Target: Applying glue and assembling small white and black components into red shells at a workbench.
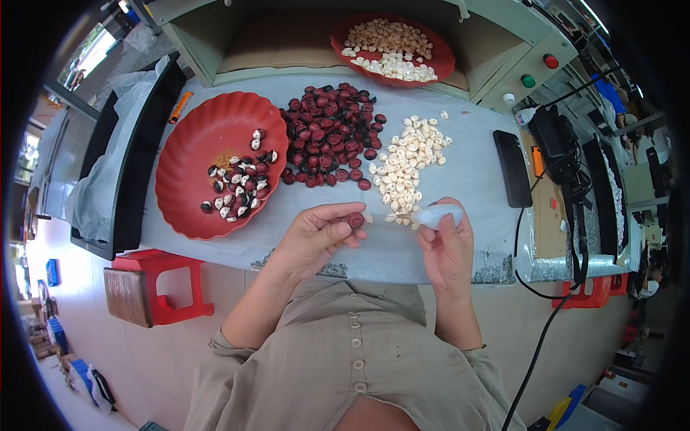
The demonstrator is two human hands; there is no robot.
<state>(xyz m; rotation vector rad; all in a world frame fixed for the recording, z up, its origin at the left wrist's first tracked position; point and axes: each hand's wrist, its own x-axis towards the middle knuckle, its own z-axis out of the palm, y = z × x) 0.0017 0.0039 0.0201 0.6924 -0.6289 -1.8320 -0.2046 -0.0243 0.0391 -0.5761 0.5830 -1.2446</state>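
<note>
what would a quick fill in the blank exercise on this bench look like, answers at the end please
The left hand holds a dark red piece, while the pale bottle is in the ____ hand.
The nearer red dish stands to the ____ of the dark red pile.
Between the red button and the white knob is a ____ button.
Missing words: right; left; green.

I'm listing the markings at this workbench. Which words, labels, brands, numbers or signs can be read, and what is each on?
None can be read clearly.
Red scalloped plate: a gold mark near its middle, partly covered by small pieces, not legible.
Small bottle in the right hand: no readable lettering.
Red button and green button: any labels are too small to read.
</note>
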